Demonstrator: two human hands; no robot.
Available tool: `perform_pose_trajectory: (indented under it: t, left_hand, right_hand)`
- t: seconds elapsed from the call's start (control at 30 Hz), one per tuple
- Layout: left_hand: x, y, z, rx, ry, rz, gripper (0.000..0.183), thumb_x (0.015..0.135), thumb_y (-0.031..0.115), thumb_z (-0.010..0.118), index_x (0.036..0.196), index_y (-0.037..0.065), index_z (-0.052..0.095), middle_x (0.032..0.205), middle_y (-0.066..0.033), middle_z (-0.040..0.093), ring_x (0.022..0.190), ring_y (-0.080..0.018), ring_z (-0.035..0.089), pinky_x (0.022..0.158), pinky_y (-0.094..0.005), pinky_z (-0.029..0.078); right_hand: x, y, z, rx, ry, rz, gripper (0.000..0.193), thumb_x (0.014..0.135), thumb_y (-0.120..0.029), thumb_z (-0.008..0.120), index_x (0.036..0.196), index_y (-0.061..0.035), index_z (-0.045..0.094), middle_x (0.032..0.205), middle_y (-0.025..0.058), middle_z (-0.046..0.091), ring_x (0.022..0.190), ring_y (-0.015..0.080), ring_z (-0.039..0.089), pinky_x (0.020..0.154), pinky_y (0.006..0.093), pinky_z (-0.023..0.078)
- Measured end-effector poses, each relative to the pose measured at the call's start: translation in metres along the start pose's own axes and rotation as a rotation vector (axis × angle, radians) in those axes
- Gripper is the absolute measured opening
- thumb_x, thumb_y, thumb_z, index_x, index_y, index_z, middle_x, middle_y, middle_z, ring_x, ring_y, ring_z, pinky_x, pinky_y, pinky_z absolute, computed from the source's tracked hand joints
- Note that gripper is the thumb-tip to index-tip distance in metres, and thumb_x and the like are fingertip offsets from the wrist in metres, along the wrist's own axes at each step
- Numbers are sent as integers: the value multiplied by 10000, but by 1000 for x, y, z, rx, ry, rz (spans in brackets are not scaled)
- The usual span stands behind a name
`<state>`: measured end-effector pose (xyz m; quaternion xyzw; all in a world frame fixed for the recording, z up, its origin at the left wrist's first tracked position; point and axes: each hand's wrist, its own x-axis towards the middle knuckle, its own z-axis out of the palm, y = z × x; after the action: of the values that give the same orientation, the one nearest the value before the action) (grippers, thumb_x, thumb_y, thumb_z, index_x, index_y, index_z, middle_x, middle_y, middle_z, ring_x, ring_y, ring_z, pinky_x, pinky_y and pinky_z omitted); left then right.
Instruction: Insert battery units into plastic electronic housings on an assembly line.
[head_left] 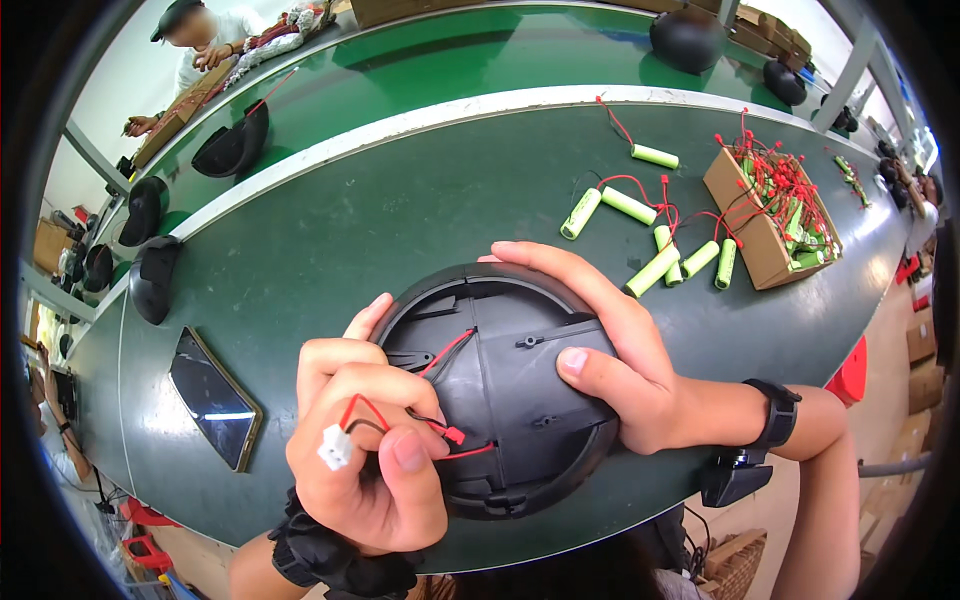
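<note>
A round black plastic housing, its hollow side turned up, is held above the green table. My right hand grips its right side, thumb pressed inside and fingers round the outer rim. At its left side my left hand is closed on a red-and-black wire lead. The lead's white connector sticks out between the fingers. A small red plug shows just right of those fingers, over the housing. Thin red and black wires run out of the housing; the left fingers hide part of their course.
Several green battery cells with red plugs lie beyond my right hand, beside a cardboard box full of more. A phone lies at left. Black shells stand along the white rail. A person sits across the green belt.
</note>
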<state>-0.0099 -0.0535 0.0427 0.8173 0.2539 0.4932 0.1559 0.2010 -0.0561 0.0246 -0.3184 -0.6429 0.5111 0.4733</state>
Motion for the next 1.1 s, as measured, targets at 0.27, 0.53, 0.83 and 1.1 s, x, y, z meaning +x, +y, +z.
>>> perform_pose_trajectory:
  t: [0.27, 0.53, 0.83, 1.1]
  left_hand:
    - [2, 0, 2, -36, 69, -6, 80, 877, 46, 503, 954, 38, 523, 682, -55, 594, 700, -213, 459, 926, -580, 421]
    - [6, 6, 1, -77, 19, -80, 195, 838, 44, 554, 647, 57, 516, 662, -44, 603, 706, -209, 485, 935, -550, 435]
    - [6, 8, 1, -86, 35, -80, 191, 840, 45, 547, 657, 52, 492, 654, -45, 614, 693, -198, 476, 939, -566, 429]
    - [4, 8, 9, -118, 116, -91, 207, 847, 47, 528, 646, 53, 481, 644, -52, 617, 695, -202, 469, 938, -569, 428]
  right_hand:
    - [5, -2, -5, -70, -31, -3, 677, 818, -239, 469, 1379, 95, 291, 1387, 236, 387, 1272, 295, 432, 1083, 371, 299]
    - [18, -2, -20, 198, -178, 60, 586, 811, -83, 626, 1300, -22, 307, 1405, 167, 390, 1298, 244, 403, 1097, 373, 287]
    - [19, -5, -20, 205, -183, 95, 611, 781, -76, 652, 1349, 3, 441, 1332, 132, 492, 1250, 204, 455, 1074, 334, 326]
    - [18, 4, -9, 231, -85, -15, 586, 718, -63, 575, 1287, 32, 475, 1262, 137, 534, 1194, 209, 504, 1056, 327, 347]
